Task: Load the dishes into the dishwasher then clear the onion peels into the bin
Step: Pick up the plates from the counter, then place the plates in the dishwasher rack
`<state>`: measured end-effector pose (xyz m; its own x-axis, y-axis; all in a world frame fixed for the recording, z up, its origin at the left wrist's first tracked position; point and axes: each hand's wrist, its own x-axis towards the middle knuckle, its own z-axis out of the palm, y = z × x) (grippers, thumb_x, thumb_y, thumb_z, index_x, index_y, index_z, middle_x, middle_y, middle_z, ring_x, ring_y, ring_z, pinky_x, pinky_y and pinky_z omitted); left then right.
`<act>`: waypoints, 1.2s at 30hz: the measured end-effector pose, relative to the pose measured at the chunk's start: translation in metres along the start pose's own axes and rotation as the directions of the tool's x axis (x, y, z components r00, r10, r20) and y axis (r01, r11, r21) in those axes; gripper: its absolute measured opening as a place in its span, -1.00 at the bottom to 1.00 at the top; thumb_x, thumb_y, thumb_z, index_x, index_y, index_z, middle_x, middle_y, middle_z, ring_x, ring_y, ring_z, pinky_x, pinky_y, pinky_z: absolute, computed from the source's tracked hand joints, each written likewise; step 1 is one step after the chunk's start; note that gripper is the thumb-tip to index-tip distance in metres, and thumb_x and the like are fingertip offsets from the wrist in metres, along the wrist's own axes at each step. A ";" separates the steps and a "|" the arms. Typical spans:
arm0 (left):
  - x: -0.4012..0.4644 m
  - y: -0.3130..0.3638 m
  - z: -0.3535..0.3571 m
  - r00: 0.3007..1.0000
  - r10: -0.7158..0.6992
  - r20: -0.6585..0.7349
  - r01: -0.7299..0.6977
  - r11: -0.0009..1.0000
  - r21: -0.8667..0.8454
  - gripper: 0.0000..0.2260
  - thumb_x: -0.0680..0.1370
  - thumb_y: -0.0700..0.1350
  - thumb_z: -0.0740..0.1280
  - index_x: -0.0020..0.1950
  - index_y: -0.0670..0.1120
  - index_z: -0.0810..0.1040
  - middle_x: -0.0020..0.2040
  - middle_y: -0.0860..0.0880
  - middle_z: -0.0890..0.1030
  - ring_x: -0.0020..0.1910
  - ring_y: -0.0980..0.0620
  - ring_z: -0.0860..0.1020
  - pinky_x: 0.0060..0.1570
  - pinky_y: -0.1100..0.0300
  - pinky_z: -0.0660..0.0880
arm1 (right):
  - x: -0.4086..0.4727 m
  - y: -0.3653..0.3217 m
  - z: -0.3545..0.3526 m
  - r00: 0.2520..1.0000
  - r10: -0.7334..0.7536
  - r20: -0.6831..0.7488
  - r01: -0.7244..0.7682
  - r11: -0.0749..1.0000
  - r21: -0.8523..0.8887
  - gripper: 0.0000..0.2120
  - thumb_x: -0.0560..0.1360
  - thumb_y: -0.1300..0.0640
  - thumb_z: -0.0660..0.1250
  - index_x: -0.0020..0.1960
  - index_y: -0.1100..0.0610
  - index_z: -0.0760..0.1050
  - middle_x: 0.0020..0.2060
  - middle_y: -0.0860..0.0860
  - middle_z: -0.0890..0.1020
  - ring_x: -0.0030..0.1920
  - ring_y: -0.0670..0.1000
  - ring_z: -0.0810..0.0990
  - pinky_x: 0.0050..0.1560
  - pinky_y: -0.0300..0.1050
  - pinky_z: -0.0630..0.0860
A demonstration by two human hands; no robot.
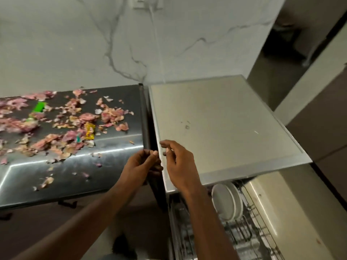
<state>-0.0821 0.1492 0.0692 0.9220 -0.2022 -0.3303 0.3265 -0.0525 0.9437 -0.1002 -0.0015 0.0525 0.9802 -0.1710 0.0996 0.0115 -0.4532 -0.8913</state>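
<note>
Pink and tan onion peels (62, 126) lie scattered across the steel counter (112, 164) on the left. The dishwasher (225, 128) stands to the right with its flat grey top in view. Its rack (242, 231) is pulled out below and holds white plates (226, 201) standing on edge. My left hand (142, 166) hovers over the gap between counter and dishwasher, fingers loosely curled, holding nothing. My right hand (178, 164) is beside it above the dishwasher's front left corner, fingers relaxed and empty.
A green wrapper (39, 107) and a yellow wrapper (89, 133) lie among the peels. A marbled white wall rises behind. A white cable (155, 34) hangs down from a wall socket. The open dishwasher door (262, 203) sits lower right.
</note>
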 end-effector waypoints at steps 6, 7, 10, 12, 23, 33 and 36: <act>0.016 0.011 -0.100 0.994 0.019 -0.104 -0.031 0.993 -0.117 -0.78 0.65 -0.06 0.36 0.12 -0.23 0.56 -0.10 -0.11 0.68 -0.11 -0.06 0.68 -0.09 0.14 0.66 | 0.040 -0.052 0.083 0.985 -0.113 0.128 0.120 0.991 -0.050 -0.71 0.71 0.15 0.21 0.37 -0.02 0.56 0.24 -0.12 0.65 0.22 -0.16 0.61 0.30 -0.12 0.56; 0.017 0.011 -0.123 0.993 0.018 -0.120 -0.033 0.992 -0.124 -0.77 0.65 -0.06 0.37 0.13 -0.24 0.56 -0.10 -0.11 0.69 -0.10 -0.07 0.68 -0.10 0.14 0.66 | 0.045 -0.064 0.103 0.978 -0.141 0.155 0.151 0.987 -0.052 -0.70 0.71 0.17 0.21 0.36 -0.01 0.57 0.24 -0.12 0.65 0.23 -0.16 0.60 0.30 -0.12 0.56; 0.016 0.007 -0.193 0.983 0.021 -0.185 -0.044 0.991 -0.122 -0.74 0.64 -0.01 0.37 0.14 -0.20 0.56 -0.04 -0.13 0.70 -0.03 -0.13 0.71 -0.02 0.07 0.66 | 0.057 -0.096 0.157 0.945 -0.179 0.272 0.195 0.980 -0.035 -0.69 0.70 0.17 0.22 0.38 -0.06 0.56 0.26 -0.15 0.63 0.26 -0.18 0.58 0.28 -0.12 0.57; 0.013 0.001 -0.234 0.967 0.009 -0.254 -0.043 0.991 -0.130 -0.75 0.64 0.02 0.37 0.14 -0.16 0.59 -0.03 -0.12 0.71 -0.01 -0.13 0.71 0.01 0.06 0.65 | 0.063 -0.112 0.190 0.923 -0.191 0.335 0.210 0.977 -0.022 -0.69 0.71 0.16 0.22 0.37 -0.11 0.55 0.26 -0.18 0.62 0.24 -0.19 0.58 0.24 -0.12 0.60; -0.037 -0.023 -0.391 0.819 -0.062 -0.570 -0.107 0.960 -0.258 -0.79 0.66 -0.03 0.36 0.12 -0.19 0.59 -0.09 -0.07 0.68 -0.09 -0.01 0.69 -0.09 0.16 0.64 | 0.069 -0.179 0.371 0.756 -0.344 0.557 0.325 0.936 0.137 -0.65 0.68 0.26 0.25 0.35 -0.05 0.58 0.24 -0.18 0.64 0.24 -0.24 0.58 0.28 -0.15 0.57; -0.072 -0.040 -0.435 0.611 -0.166 -0.774 -0.208 0.910 -0.360 -0.74 0.66 -0.01 0.38 0.12 -0.22 0.60 -0.03 -0.19 0.70 -0.12 -0.01 0.68 -0.11 0.16 0.62 | 0.075 -0.218 0.450 0.535 -0.413 0.737 0.376 0.898 0.230 -0.66 0.67 0.25 0.28 0.33 -0.08 0.60 0.04 -0.21 0.67 -0.22 -0.33 0.54 -0.19 -0.42 0.41; -0.077 -0.033 -0.444 0.562 -0.164 -0.811 -0.229 0.911 -0.343 -0.77 0.67 0.01 0.35 0.08 -0.17 0.60 -0.10 -0.08 0.72 -0.14 0.01 0.69 -0.06 0.11 0.63 | 0.080 -0.231 0.464 0.507 -0.450 0.735 0.372 0.884 0.285 -0.65 0.67 0.26 0.28 0.30 -0.12 0.60 0.11 -0.24 0.67 0.05 -0.30 0.63 -0.02 -0.40 0.51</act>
<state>-0.0717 0.6010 0.0558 0.6335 0.6876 -0.3548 0.1579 0.3340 0.9293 0.0669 0.4959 0.0608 0.6369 0.7606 0.1262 0.4306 -0.2151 -0.8766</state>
